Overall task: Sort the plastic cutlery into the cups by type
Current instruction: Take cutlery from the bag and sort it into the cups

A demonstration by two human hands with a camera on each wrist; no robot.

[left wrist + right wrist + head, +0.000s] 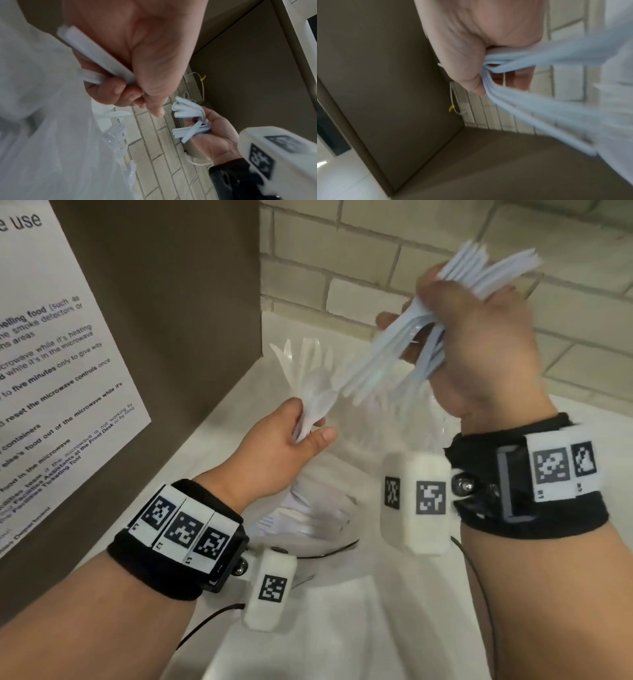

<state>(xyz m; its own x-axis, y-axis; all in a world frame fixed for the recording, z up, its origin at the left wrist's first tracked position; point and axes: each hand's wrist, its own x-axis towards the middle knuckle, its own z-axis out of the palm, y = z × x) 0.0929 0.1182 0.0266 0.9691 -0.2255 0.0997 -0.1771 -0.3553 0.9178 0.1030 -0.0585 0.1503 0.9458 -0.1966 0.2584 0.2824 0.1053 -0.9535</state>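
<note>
Head view shows a white surface (342, 628) filling the lower middle of the frame, with a brown panel bearing a printed notice (51, 354) at the left and a tiled wall (445, 251) across the top right. At centre stand clear cups (308, 364) with white cutlery upright in them; a clear plastic bag (308, 525) of more pieces lies below.

The right hand (479, 347), upper right, is clenched round a big bundle of cutlery (394, 350), its fingers wrapped tight, the pieces splaying out both ends. The left hand (277, 446), centre left, pinches a few pieces (310, 412) between thumb and curled fingers, just beside the cups.

Risks, as I judge them: the large bundle is fanned and crossed, so a loosened grip could spill pieces onto the surface or into the wrong cup. The light cups could tip if nudged. All pieces are white and blurred here, so types are easily mixed.
</note>
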